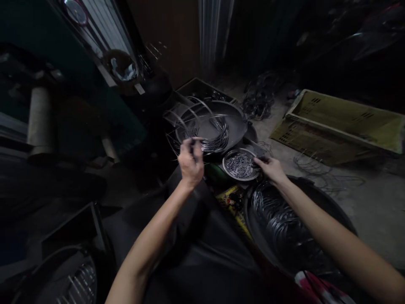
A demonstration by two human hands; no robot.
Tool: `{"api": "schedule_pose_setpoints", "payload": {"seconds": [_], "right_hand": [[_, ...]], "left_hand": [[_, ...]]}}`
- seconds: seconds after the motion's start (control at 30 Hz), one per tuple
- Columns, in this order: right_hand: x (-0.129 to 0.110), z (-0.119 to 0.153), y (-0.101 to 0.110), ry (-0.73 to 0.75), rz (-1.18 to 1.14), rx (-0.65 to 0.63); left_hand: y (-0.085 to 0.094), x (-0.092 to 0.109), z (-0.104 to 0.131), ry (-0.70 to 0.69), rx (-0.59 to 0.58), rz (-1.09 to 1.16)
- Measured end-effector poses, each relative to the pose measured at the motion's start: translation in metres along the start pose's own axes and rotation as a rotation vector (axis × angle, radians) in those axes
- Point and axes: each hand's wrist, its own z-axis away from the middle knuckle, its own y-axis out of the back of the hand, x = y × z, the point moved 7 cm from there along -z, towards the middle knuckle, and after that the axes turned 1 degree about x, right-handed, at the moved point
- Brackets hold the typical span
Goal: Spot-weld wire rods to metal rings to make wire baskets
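Note:
My left hand [191, 164] is raised with its fingers curled together, just in front of a wide grey basin [234, 118]. Curved dark metal wires [218, 138] lie bundled in that basin, close behind the fingers. Whatever the left fingers hold is too dark and small to make out. My right hand [271, 168] is closed in a pinch at the right edge of a small round metal bowl [224, 165]. Short shiny metal pins [239, 165] fill the bowl. Any small piece between the right fingertips is hidden, and I cannot tell whether they touch the rim.
Below my right forearm stands a large dark tub [249, 219] with bent wires [280, 219]. A yellow plastic crate [332, 143] rests on the floor at right, loose wire nearby. Dark machinery [41, 118] is at left. Another container with metal rods [80, 283] sits lower left.

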Motion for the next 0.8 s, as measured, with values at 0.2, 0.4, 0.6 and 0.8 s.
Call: {"api": "schedule_pose_setpoints", "payload": {"seconds": [0.2,0.4,0.6,0.8], "right_hand": [[0.022,-0.031,-0.049,0.096,0.381,0.045],[0.015,-0.030,-0.067,0.110,0.549,-0.011],[0.021,-0.025,-0.060,0.048,0.635,0.009],[-0.002,-0.008,-0.048,0.136,0.521,0.152]], "left_hand": [[0.109,0.008,-0.013,0.114,0.375,0.075],[0.191,-0.025,0.049,0.328,0.615,0.081],[0.240,-0.079,0.104,0.536,0.824,0.228],[0.278,-0.089,0.117,0.508,0.910,0.311]]}}
